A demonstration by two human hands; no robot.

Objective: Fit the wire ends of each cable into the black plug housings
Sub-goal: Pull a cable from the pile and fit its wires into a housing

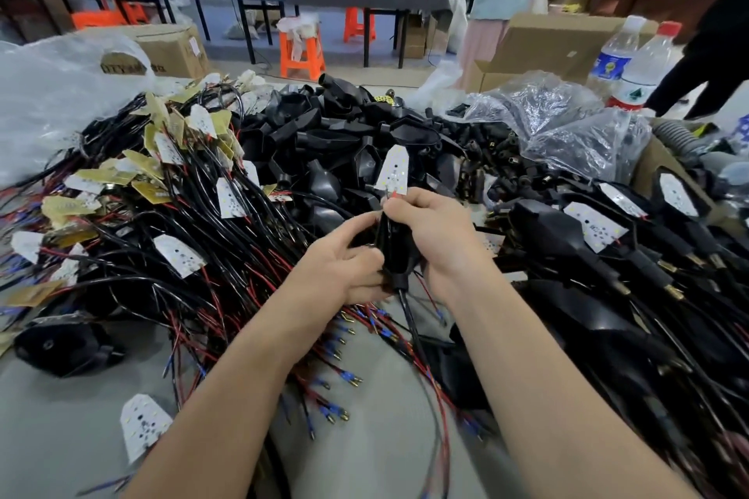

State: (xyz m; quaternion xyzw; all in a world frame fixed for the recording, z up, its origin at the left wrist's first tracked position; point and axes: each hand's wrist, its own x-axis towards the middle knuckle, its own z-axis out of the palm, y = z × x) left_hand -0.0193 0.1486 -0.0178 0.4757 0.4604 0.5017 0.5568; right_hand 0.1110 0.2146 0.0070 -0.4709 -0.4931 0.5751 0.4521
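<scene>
My left hand [344, 263] grips a black plug housing [395, 251] at the centre of the view. My right hand [429, 233] wraps the housing's other side and pinches the base of a white LED board [392, 172] that sticks up above the housing. A black cable [409, 320] hangs from the housing's lower end, with red and blue wires trailing over the grey table [60, 417]. A heap of empty black housings [324, 142] lies behind my hands. A tangle of cables with white boards [178, 215] spreads to the left.
Finished housings with boards [595, 231] lie at the right. Clear plastic bags [567, 126], two water bottles [632, 65] and cardboard boxes stand at the back right. A loose board [142, 425] lies at the front left. People stand beyond the table by orange stools.
</scene>
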